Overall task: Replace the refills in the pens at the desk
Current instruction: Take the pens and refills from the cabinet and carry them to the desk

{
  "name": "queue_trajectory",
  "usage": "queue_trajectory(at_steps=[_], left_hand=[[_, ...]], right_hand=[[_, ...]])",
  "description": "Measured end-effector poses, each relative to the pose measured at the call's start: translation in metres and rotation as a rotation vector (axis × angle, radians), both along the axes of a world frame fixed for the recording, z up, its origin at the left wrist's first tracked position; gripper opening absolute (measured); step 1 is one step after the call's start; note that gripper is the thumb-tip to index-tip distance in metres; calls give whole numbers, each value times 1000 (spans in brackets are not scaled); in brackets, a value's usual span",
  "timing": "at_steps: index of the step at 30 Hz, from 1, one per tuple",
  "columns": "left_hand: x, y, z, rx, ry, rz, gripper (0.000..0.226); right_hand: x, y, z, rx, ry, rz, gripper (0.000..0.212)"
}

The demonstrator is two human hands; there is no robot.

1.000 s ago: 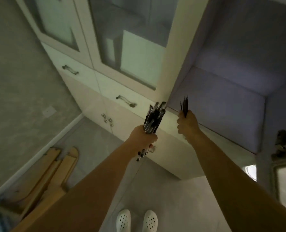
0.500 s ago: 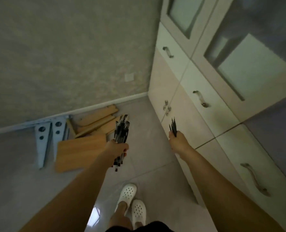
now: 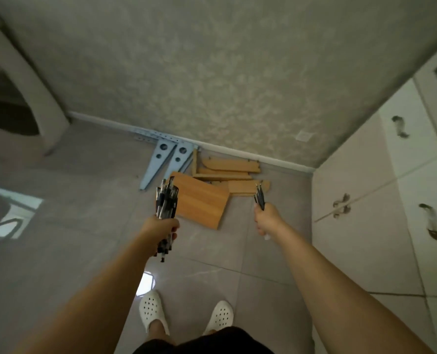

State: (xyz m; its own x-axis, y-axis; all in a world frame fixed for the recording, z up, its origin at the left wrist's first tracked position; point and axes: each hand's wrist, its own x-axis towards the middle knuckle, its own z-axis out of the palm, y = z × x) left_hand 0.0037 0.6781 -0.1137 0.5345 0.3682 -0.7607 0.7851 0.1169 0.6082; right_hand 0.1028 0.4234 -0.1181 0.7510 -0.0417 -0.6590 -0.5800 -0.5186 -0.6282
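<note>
Left hand (image 3: 161,229) grips a bundle of pens (image 3: 167,200); right hand (image 3: 267,218) grips thin refills (image 3: 259,196), well apart.

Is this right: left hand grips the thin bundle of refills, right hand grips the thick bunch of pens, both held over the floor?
Swapped. The head view shows the left hand gripping the thick bunch of pens and the right hand gripping the thin bundle of refills. Both are over the floor.
</note>
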Motion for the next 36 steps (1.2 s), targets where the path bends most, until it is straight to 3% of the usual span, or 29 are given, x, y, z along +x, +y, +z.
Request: queue_trajectory(at_steps=[12,17,21,25,36], left_hand=[[-142,235,18,-6,8,328,13],[-210,327,26,-4,59,476,12],[-263,384,26,-20,79,595,11],[-308,426,15,-55,87,727,12],[-351,559,-5,-76,131,1030,13]], right_hand=[[-60,270,-9,-75,40,341,25],[-97,385,-2,-76,95,561,16],[-118,475,0,-59,125,709,31],[-137,555,-3,-89,97,838,32],[-141,757,-20,-112,125,1146,23]])
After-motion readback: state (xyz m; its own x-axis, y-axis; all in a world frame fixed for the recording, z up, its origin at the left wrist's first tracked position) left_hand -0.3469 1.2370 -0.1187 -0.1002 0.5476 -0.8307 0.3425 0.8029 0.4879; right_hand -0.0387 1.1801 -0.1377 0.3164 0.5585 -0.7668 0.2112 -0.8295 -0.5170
